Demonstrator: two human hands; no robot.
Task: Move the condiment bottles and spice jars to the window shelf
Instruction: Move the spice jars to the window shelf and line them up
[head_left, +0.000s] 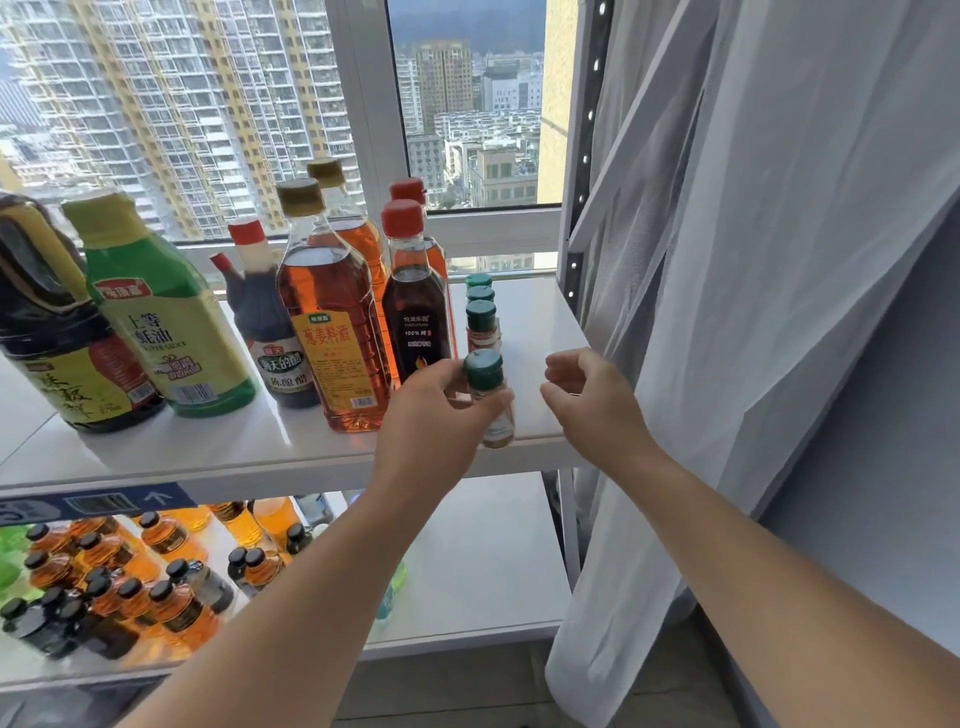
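Two hands reach out to the window shelf (530, 322) in the head view. The left hand (441, 410) holds a spice jar (485, 374) with a green lid. Its fingers and thumb wrap round the jar's side, just under the lid. The jar is upright, and its bottom is by the front edge of the shelf. I cannot tell if it sits all the way down. The right hand (587, 395) is just beside the jar, on its right, not touching it. Its fingers are bent a little and it holds nothing.

Behind the held jar stand three more green-lid jars (480, 317) in a line going back to the window (467, 104). They are close together. To their left stands a dark bottle (415, 317) with a red cap, and a second red-cap bottle (409, 189) peeks up behind it. Next come two amber bottles (327, 312) with gold caps, one behind the other. Then a small black vinegar bottle (265, 327) with a red cap, a green and yellow bottle (161, 322), and a big dark bottle (52, 338) at the far left. All stand upright on the same shelf.

Under it is a lower shelf (483, 561) with lots of little black-cap bottles (130, 582) on its left side. A white curtain (753, 260) hangs on the right.
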